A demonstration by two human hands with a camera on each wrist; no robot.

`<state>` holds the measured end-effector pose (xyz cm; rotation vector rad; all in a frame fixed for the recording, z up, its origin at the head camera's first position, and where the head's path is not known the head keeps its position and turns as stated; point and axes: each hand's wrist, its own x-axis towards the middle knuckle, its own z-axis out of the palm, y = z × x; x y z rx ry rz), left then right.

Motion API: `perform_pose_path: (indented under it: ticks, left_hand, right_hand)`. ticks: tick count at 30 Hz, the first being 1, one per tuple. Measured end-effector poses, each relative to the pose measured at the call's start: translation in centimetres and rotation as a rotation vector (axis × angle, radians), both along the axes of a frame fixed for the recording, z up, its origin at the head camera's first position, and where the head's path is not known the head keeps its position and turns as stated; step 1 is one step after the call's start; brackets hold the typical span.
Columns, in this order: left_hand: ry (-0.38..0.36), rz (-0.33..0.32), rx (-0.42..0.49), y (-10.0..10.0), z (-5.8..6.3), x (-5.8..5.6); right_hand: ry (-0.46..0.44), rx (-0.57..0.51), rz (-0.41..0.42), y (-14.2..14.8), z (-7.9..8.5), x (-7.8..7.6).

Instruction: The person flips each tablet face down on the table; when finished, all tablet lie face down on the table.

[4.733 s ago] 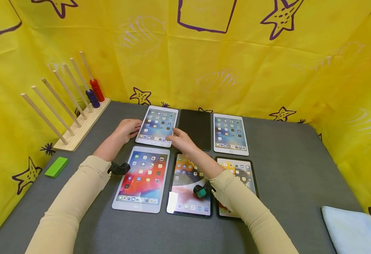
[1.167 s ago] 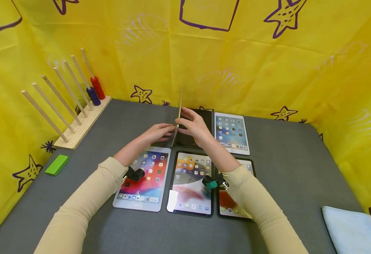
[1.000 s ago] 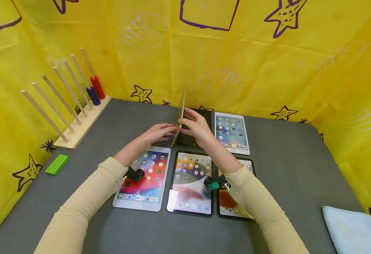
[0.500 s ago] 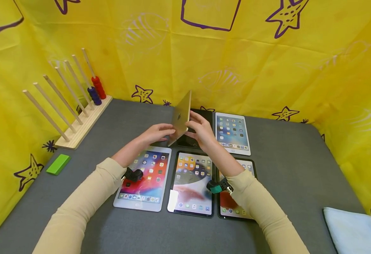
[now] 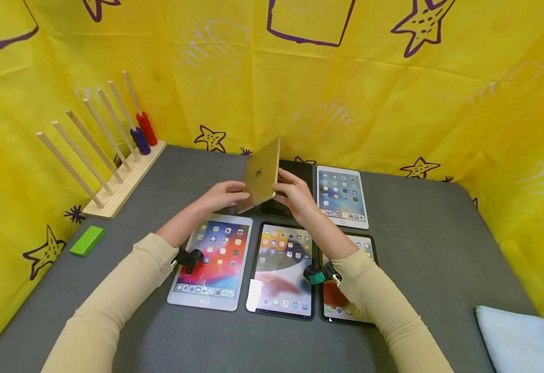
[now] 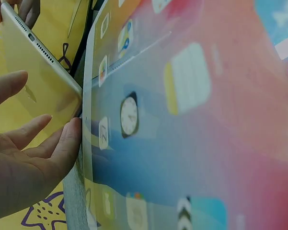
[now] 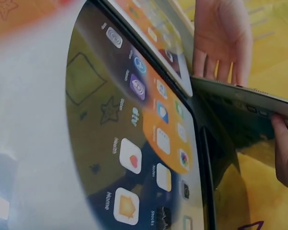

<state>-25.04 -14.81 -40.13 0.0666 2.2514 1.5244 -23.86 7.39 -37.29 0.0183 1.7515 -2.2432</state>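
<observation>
A gold-backed tablet stands tilted on its long left edge, its back turned up toward the left. My right hand pinches its right edge, thumb on the back and fingers on the screen side. At the lower left edge is my left hand, fingers extended and loosely spread. In the left wrist view, fingertips of the left hand lie close to the tablet's lower corner; whether they touch is unclear. The right wrist view shows the tablet's port edge between both hands. Its screen is mostly hidden.
Around it lie a black tablet, a white tablet, a red-and-blue-screen tablet, and two black-rimmed tablets. A peg abacus and green block stand left, a light-blue cloth right.
The tablet was lying screen up, then was raised onto its edge. It has since leaned over so its gold back shows more. My left hand has drawn slightly left.
</observation>
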Motion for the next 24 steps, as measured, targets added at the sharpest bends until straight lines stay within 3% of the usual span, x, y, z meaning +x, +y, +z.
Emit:
perform_pose_path:
  ticks: [8,16,24]
  left_hand:
    - [0.03,-0.004,-0.007,-1.5,-0.1,0.2]
    - [0.084,-0.018,-0.064,-2.7,-0.3,0.2]
    - [0.115,-0.002,-0.133,-3.7,0.3,0.5]
  right_hand:
    - [-0.024,0.053,0.015,-0.1,-1.1,-0.5]
    - [0.01,0.125,0.045,-0.5,-2.1,-0.6]
    - [0.034,0.194,0.029,-1.6,-3.0,-0.9]
